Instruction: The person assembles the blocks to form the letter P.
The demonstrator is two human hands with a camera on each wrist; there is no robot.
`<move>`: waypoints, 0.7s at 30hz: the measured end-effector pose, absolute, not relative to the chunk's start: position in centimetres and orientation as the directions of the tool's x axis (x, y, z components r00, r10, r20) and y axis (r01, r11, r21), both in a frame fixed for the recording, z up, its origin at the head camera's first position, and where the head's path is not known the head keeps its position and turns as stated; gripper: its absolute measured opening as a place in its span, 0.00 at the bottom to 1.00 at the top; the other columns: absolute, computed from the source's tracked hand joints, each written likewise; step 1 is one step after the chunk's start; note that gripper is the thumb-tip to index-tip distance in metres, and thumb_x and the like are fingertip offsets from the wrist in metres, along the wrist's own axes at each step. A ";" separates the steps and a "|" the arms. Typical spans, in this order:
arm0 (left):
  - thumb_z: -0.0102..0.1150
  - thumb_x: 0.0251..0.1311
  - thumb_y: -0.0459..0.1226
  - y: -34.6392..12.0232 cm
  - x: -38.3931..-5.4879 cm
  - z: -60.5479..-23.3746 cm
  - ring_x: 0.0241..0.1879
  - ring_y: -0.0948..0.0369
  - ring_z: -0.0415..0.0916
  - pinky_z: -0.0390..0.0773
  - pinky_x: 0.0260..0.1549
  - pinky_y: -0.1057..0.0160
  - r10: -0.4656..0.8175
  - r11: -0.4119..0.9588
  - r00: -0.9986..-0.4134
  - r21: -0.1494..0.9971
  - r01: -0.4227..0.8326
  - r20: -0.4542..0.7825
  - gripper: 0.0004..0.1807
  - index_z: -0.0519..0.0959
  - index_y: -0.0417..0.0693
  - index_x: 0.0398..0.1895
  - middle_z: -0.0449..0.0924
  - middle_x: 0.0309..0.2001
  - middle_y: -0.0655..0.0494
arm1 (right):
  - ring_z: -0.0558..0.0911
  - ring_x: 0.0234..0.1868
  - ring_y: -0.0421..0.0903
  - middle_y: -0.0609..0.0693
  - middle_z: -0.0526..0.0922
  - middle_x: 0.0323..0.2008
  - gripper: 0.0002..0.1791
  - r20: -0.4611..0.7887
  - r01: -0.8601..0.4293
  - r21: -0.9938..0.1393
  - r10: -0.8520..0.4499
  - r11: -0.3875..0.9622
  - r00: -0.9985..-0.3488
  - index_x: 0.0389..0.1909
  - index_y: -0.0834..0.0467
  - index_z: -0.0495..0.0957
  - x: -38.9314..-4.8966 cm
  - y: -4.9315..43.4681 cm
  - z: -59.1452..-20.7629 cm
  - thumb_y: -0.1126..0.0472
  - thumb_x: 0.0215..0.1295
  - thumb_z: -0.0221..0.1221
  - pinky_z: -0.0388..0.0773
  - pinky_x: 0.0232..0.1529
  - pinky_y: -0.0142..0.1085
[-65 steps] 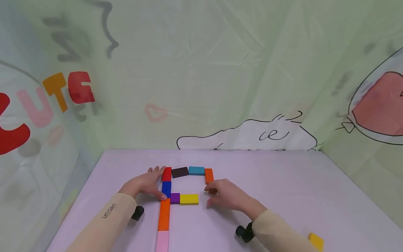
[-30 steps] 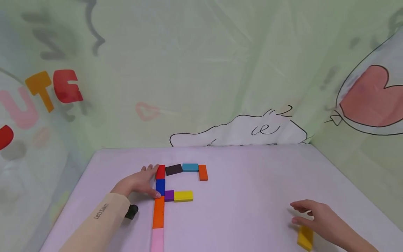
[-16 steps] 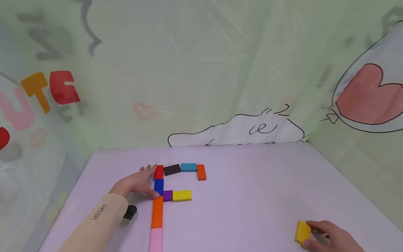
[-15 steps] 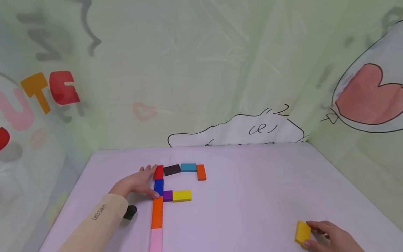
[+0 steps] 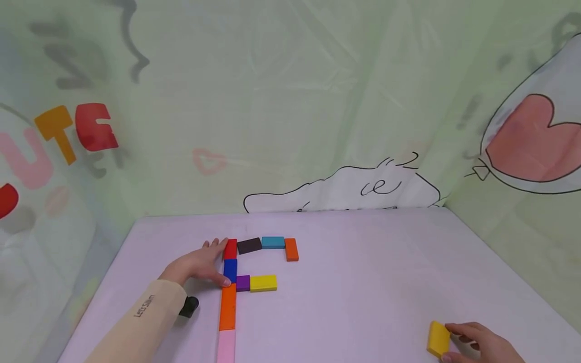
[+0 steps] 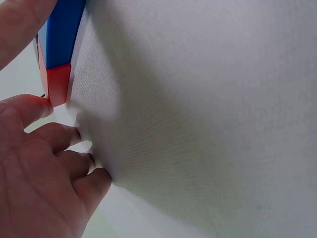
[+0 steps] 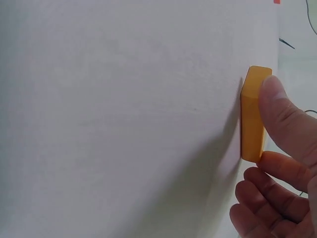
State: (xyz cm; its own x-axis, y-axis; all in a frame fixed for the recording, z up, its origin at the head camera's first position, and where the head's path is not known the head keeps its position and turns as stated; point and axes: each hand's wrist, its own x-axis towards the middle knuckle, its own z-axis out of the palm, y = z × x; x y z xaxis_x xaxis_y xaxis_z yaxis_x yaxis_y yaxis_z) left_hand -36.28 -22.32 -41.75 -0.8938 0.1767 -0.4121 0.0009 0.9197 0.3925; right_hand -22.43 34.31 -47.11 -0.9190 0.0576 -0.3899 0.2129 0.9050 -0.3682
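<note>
My left hand (image 5: 196, 263) steadies the column of blocks from its left side. Its index fingertip touches the red block (image 5: 230, 249), and the thumb lies where the blue block (image 5: 231, 270) meets the long orange block (image 5: 228, 307). In the left wrist view the other fingers of this hand (image 6: 44, 158) rest on the table, past the red block's end. At the lower right, my right hand (image 5: 485, 345) pinches a darker yellow block (image 5: 438, 339) between thumb and index finger. The right wrist view shows that block (image 7: 251, 119) on the table surface, other fingers loosely bent.
From the red block a dark block (image 5: 249, 246), a light blue block (image 5: 273, 243) and a short orange block (image 5: 292, 250) run rightward. Below them lie a purple block (image 5: 243, 283) and a bright yellow block (image 5: 264, 283). A pink block (image 5: 226, 347) continues the column on the table (image 5: 354, 282).
My right hand has left the short orange block, moved to the lower right and taken hold of the darker yellow block. The left hand stays at the column.
</note>
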 end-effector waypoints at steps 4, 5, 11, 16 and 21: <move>0.78 0.51 0.47 -22.2 -36.2 -41.7 0.80 0.33 0.38 0.53 0.72 0.26 0.177 0.917 -0.893 0.398 -0.003 -0.414 0.61 0.48 0.45 0.83 0.44 0.82 0.34 | 0.82 0.46 0.52 0.59 0.82 0.51 0.48 -0.374 0.189 -0.370 0.040 0.910 -0.926 0.60 0.72 0.76 -23.0 34.0 -47.0 0.37 0.51 0.74 0.85 0.47 0.49; 0.78 0.51 0.47 -22.2 -36.2 -41.7 0.80 0.33 0.38 0.53 0.72 0.27 0.176 0.917 -0.893 0.399 -0.004 -0.414 0.61 0.48 0.46 0.83 0.44 0.82 0.34 | 0.82 0.46 0.51 0.58 0.83 0.51 0.48 -0.368 0.178 -0.368 0.033 0.913 -0.929 0.60 0.71 0.76 -23.2 33.8 -46.9 0.36 0.51 0.74 0.86 0.47 0.49; 0.77 0.52 0.47 -22.3 -36.2 -41.5 0.81 0.35 0.37 0.52 0.73 0.27 0.170 0.915 -0.890 0.403 -0.017 -0.423 0.61 0.47 0.46 0.83 0.43 0.82 0.36 | 0.82 0.48 0.50 0.55 0.83 0.52 0.42 -0.291 0.069 -0.379 -0.048 0.923 -0.956 0.58 0.69 0.79 -24.7 30.8 -46.0 0.41 0.52 0.75 0.85 0.49 0.50; 0.78 0.51 0.47 -22.3 -36.1 -41.5 0.81 0.34 0.38 0.52 0.72 0.27 0.171 0.912 -0.892 0.411 -0.018 -0.419 0.61 0.48 0.46 0.83 0.43 0.82 0.35 | 0.82 0.48 0.48 0.50 0.84 0.49 0.35 -0.183 -0.038 -0.413 -0.124 0.910 -0.975 0.55 0.66 0.82 -25.9 27.8 -45.1 0.48 0.50 0.77 0.85 0.46 0.40; 0.78 0.51 0.47 -22.3 -36.1 -41.5 0.80 0.34 0.38 0.53 0.72 0.27 0.176 0.912 -0.895 0.410 -0.008 -0.410 0.61 0.49 0.46 0.83 0.44 0.82 0.35 | 0.81 0.45 0.46 0.45 0.84 0.45 0.32 -0.115 -0.114 -0.419 -0.177 0.901 -0.978 0.51 0.63 0.84 -27.2 24.8 -44.6 0.50 0.48 0.79 0.83 0.44 0.39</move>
